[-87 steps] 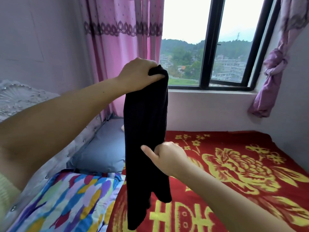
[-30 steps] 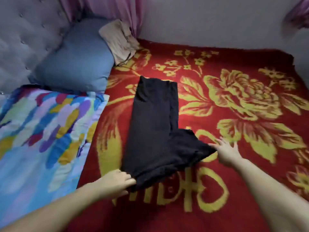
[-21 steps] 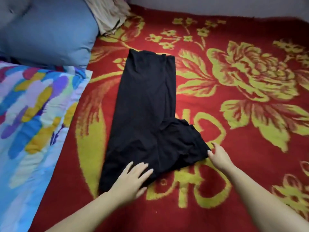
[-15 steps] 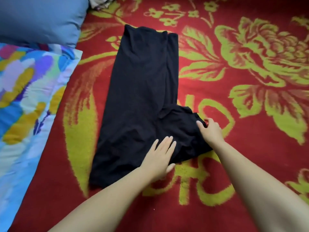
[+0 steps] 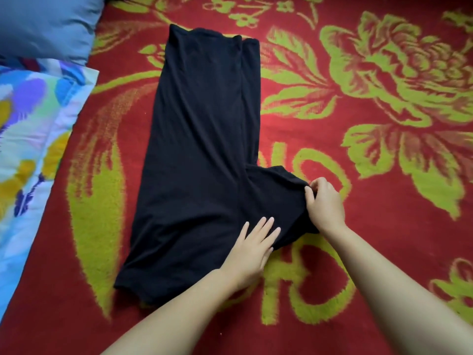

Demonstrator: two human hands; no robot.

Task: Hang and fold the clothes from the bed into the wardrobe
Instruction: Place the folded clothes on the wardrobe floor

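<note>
On the red blanket (image 5: 371,290) with its yellow-green flowers, a black garment (image 5: 202,139) lies spread flat, running away from the person, with a flap sticking out to the right near the close end. The left hand (image 5: 252,249) rests flat on the cloth beside that flap, fingers straight and slightly spread, while the right hand (image 5: 325,203) pinches the flap's outer edge between curled fingers and thumb. A blue pillow (image 5: 48,24) sits at the far left corner, and a bright patterned quilt (image 5: 33,155) lies along the left side, well apart from the garment.
</note>
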